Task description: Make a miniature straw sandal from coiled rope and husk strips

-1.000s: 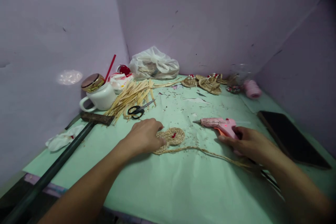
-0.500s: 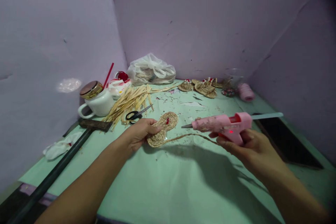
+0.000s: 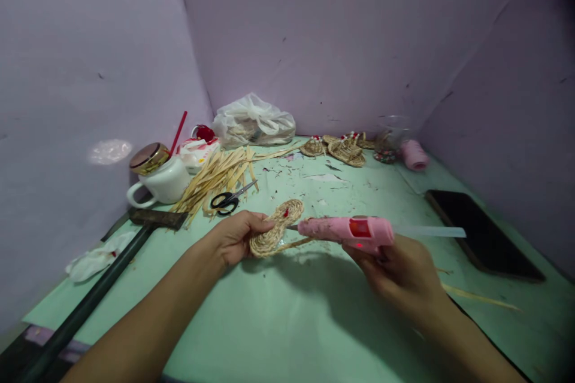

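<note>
Between the thumb and fingers of my left hand (image 3: 240, 236) is a coiled straw sole (image 3: 291, 210), shaped like a small slipper, with a red mark near its far end. A braided straw cord (image 3: 294, 245) trails from its near end and passes behind the glue gun. My right hand (image 3: 399, 272) grips a pink hot glue gun (image 3: 344, 229) with a red light lit and a clear glue stick (image 3: 431, 231) sticking out of its back. The gun's nozzle is at the sole's right edge; whether it touches I cannot tell.
Black-handled scissors (image 3: 227, 200) lie beside loose straw strips (image 3: 220, 176). To the left are a hammer (image 3: 157, 218) and a white mug (image 3: 166, 182). Finished straw slippers (image 3: 345, 149) and a plastic bag (image 3: 256, 122) sit at the back. A dark phone or tablet (image 3: 483, 233) lies right.
My left hand has picked the sole up off the table. My right hand has lifted the glue gun and brought it leftward, its nozzle now at the sole.
</note>
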Available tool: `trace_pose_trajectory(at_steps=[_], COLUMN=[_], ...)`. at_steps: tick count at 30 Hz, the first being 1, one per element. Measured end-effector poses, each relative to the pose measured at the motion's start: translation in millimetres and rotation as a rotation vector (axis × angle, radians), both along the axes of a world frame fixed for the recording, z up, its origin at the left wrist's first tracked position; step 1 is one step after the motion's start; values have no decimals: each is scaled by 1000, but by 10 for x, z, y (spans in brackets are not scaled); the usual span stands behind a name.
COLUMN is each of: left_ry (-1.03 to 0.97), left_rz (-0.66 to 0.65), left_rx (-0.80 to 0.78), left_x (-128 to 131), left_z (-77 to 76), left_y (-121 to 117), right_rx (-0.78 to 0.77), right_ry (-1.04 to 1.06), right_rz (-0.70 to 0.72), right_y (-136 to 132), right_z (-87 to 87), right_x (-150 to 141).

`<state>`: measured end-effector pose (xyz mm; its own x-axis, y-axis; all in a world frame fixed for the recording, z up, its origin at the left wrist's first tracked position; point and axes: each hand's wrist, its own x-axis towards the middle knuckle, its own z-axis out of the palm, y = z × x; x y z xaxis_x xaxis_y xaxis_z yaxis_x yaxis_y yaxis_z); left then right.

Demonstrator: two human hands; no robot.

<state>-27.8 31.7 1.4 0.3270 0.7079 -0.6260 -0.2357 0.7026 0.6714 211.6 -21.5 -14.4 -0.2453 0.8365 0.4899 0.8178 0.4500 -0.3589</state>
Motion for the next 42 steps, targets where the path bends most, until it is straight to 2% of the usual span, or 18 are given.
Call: trace_pose_trajectory(at_steps=[8,16,23,31,42], left_ry=[0,-4,-3,21,-2], left_rz=[15,14,33,38,32], left_rx=[11,16,-4,1,20], left_x=[30,24,3,0,-14], left_z=[40,22,-1,3,-7], left_y=[-9,-6,10,12,6], right_rx=[72,102,123,51,28], right_ry=[-67,-87,-57,-48,-11], right_rz=[3,21,-17,-58,-126], right_y=[1,-11,4,-9,8], right_z=[38,55,57,49,45], right_x=[-20,-18,-11,-6,26])
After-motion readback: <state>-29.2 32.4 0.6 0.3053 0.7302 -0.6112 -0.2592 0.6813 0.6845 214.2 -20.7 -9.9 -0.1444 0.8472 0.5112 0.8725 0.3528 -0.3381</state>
